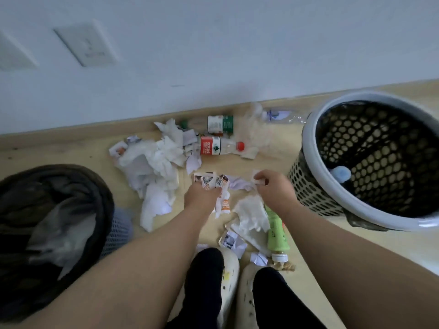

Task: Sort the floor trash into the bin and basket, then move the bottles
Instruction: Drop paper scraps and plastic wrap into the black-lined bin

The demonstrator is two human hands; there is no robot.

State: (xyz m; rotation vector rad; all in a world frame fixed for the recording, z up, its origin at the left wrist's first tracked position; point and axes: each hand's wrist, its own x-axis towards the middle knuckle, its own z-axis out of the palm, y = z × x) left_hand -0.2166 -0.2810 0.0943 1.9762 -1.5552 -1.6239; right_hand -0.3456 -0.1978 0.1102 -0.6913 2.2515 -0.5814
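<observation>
The crumpled white paper and a printed scrap lay between the dark-lined bin, left, and the perforated basket, right. A red-capped bottle and a green bottle lay on their sides.

The bin is cut off by the left edge and the basket by the right edge. The green bottle is partly covered by a tissue, and the clear bottle by the wall is blurred. The print on the red-labelled bottle cannot be read.
</observation>
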